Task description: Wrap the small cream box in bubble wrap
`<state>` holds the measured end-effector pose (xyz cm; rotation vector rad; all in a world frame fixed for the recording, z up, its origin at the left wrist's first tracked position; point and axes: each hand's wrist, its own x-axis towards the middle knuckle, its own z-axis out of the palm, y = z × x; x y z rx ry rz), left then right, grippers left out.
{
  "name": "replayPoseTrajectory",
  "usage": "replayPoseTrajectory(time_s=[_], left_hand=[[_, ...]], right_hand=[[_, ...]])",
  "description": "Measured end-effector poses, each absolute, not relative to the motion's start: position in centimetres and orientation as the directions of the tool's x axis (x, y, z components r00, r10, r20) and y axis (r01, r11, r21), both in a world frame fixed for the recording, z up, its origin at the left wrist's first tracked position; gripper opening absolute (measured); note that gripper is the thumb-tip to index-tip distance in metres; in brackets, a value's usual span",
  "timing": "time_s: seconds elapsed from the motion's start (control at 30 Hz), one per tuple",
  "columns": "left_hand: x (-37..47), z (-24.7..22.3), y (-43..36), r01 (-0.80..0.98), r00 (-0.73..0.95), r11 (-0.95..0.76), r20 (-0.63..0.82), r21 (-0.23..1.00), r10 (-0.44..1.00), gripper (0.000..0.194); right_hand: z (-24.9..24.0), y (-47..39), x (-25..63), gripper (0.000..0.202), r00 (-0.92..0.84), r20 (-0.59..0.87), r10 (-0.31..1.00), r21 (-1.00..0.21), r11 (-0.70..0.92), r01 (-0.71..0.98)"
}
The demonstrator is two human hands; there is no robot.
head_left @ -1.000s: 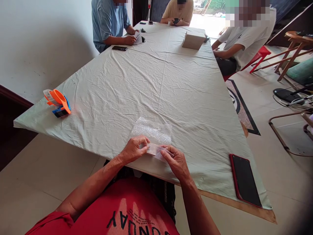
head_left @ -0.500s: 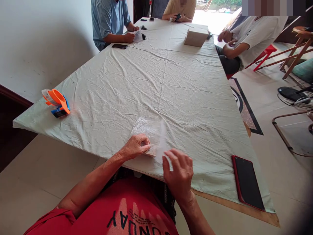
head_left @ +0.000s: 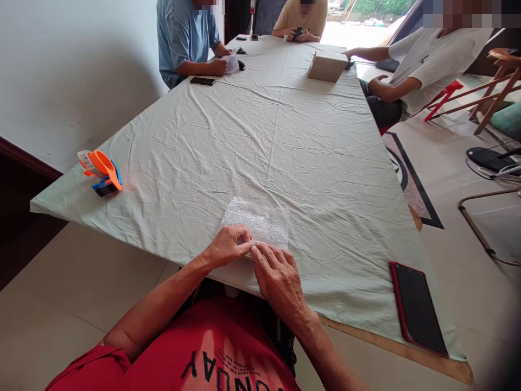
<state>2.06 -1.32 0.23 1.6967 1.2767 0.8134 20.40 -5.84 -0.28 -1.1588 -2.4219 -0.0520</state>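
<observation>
**At the near edge of the counter, two hands close over a sheet of bubble wrap**

At the near edge of the long counter (head_left: pixel 285 136), draped in a creased pale green cloth, lies a small clear square of bubble wrap (head_left: pixel 260 221). Its far half lies flat and free; its near edge is hidden under the person's fingers. The left hand (head_left: pixel 225 247) pinches that near edge, thumb and fingertips together on the plastic. The right hand (head_left: pixel 277 276) rests just beside it, fingers bent down onto the same edge and touching the left hand's fingertips. Whether something small sits under the wrap cannot be told — the hands cover that spot.

Judging from the pose, the step in hand is folding or rolling the near edge of the wrap, and it looks early, since most of the sheet is still spread out. The next move would call for both grips to keep even pressure on the edge so the slippery film does not spring back, and for the fold to stay square to the sheet.

Well apart to the left, near the counter's corner, sits an orange and blue plastic tape dispenser (head_left: pixel 100 172). To the right, near the edge, lies a black phone in a red case (head_left: pixel 419 308). At the far end three other people sit, with a small cardboard box (head_left: pixel 326 66) between them.
</observation>
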Motion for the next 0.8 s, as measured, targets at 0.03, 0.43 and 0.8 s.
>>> replayPoseTrajectory(time_s=[0.03, 0.43, 0.8], left_hand=[[2.0, 0.3, -1.3, 0.430, 0.264, -0.124, 0.007, 0.894, 0.964, 0.010], [-2.7, 0.4, -2.7, 0.679, 0.061, 0.066, -0.145, 0.731, 0.988, 0.012], [-2.5, 0.7, -2.0, 0.766, -0.090, 0.249, -0.285, 0.593, 0.954, 0.037]], right_hand=[[-0.2, -5.7, 20.4, 0.033, -0.558, 0.398, 0.728, -0.139, 0.649, 0.748], [1.4, -4.6, 20.3, 0.032, -0.657, 0.217, 0.722, -0.020, 0.676, 0.737], [2.5, -3.7, 19.7, 0.037, -0.716, 0.141, 0.683, 0.075, 0.714, 0.696]])
